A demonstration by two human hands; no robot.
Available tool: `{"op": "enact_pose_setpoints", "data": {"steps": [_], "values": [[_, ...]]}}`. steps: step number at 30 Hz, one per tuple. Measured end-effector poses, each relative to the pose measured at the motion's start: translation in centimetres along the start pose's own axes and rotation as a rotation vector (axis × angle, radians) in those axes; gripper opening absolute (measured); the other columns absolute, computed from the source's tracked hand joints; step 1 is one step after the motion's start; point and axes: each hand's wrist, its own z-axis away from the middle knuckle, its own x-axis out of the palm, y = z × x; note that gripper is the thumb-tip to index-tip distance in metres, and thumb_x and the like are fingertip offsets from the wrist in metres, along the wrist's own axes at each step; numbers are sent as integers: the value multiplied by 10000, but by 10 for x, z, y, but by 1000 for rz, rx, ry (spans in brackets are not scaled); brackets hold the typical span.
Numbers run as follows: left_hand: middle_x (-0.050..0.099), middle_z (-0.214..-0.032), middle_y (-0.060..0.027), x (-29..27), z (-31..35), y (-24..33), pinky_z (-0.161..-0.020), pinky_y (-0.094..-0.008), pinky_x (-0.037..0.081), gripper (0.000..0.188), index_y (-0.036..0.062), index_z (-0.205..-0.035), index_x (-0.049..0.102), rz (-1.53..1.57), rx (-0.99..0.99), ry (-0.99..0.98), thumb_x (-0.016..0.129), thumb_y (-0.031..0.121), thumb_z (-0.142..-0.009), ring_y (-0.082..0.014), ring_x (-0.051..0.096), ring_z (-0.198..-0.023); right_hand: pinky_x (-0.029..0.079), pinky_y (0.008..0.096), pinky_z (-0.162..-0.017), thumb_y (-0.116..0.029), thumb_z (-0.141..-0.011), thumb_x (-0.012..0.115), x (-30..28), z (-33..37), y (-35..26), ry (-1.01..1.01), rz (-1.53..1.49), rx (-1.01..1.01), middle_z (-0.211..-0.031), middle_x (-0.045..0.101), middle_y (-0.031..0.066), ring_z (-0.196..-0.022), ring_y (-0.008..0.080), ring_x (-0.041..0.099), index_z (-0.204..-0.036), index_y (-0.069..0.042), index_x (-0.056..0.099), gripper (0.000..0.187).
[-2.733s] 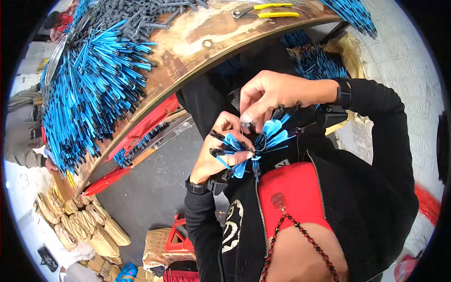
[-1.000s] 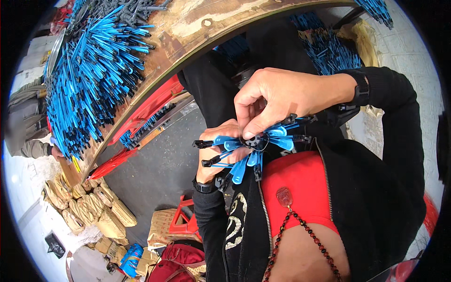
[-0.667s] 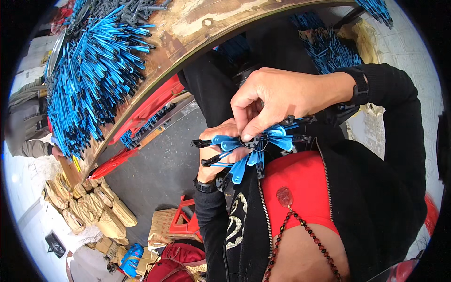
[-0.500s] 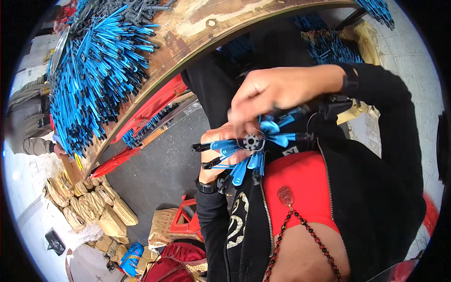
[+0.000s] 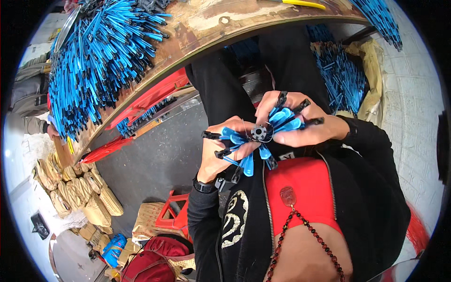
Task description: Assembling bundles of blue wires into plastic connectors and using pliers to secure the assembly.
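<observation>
Close in front of my chest is a small notched grey hub (image 5: 259,132) with a round hole, like an umbrella's. Blue ribs (image 5: 286,123) with black end pieces fan out around it, and a thin wire (image 5: 244,123) loops beside it. My left hand (image 5: 213,152) is closed around the ribs on the left, its thumb near the hub. On the other side, my right hand (image 5: 312,127) grips more ribs, thumb and fingers close to the hub. The palms and whatever lies beneath the hub are hidden.
A wooden table (image 5: 225,21) curves across the top, bearing a large pile of blue ribs (image 5: 103,61) and a yellow-handled tool (image 5: 305,3). An open sack (image 5: 374,70) of ribs stands right. Paper-wrapped bundles (image 5: 77,192) and a red stool (image 5: 176,214) are lower left. Another person's hand (image 5: 53,130) shows far left.
My right hand was blurred above the hub; it has come down to the right and now holds the ribs there. The hub has shifted slightly right and up.
</observation>
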Motion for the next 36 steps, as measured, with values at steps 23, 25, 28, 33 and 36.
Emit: {"op": "enact_pose_setpoints", "data": {"steps": [23,25,28,33,36], "values": [[680,-932,-79,6,6,5,-773,-269,506,336,-39,-1022,668,195,-66,112,803,35,-723,-126,642,-859,458,310,-820,-87,-783,778,16,-8,2,122,133,35,-960,615,70,-917,157,588,-995,-17,644,261],[678,-953,-89,5,6,4,-798,-284,502,351,-39,-1027,664,172,-58,112,810,52,-720,-141,640,-889,462,312,-820,-86,-768,791,17,-7,6,147,180,8,-966,617,75,-921,162,590,-995,-15,639,283],[674,-994,-109,3,5,3,-846,-313,495,383,-39,-1037,658,141,-40,105,824,86,-715,-170,636,-948,475,311,-815,-62,-738,801,16,-6,8,144,220,-87,-978,624,85,-923,174,604,-994,-15,655,298],[658,-1087,-153,-15,4,2,-920,-363,470,459,-53,-1090,648,649,-148,-88,833,152,-723,-230,615,-1045,479,302,-816,-47,-723,803,14,-4,7,142,242,-30,-983,627,93,-921,182,617,-981,-13,675,290],[649,-1132,-176,-32,0,1,-937,-376,462,461,-61,-1112,647,854,-302,-160,815,163,-746,-251,608,-1072,487,303,-790,-52,-723,803,14,-4,5,121,208,-55,-984,631,94,-916,180,626,-968,-19,693,271]]}}
